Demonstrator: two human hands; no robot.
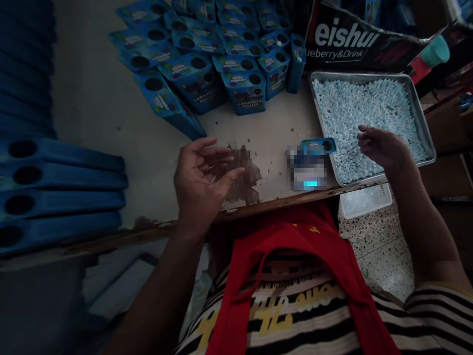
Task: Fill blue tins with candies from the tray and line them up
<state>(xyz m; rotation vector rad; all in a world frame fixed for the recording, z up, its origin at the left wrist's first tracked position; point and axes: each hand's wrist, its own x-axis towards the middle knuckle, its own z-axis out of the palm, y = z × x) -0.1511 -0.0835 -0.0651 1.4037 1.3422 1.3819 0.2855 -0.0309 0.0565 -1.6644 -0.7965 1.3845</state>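
My left hand [203, 180] is held above the worn front part of the table [273, 133], fingers apart and nothing in them. Over the metal tray [424, 123] of small pale-blue and white candies [354, 118] is my right hand [384, 145], its fingers bunched together; whatever they may hold is hidden. Between my hands, one blue candy box [318, 146] with a dark round hole in its top stands by the tray's left edge. In front of that box is a pixelated device [308, 172] with a lit cyan display.
Rows of filled-out blue boxes [244, 91] stand at the back. More blue boxes [62, 182] are stacked along the left side. Behind the tray stands a black printed carton [354, 42], with a turquoise-lidded container [436, 52] beside it. A clear plastic tub [365, 201] sits below the table edge.
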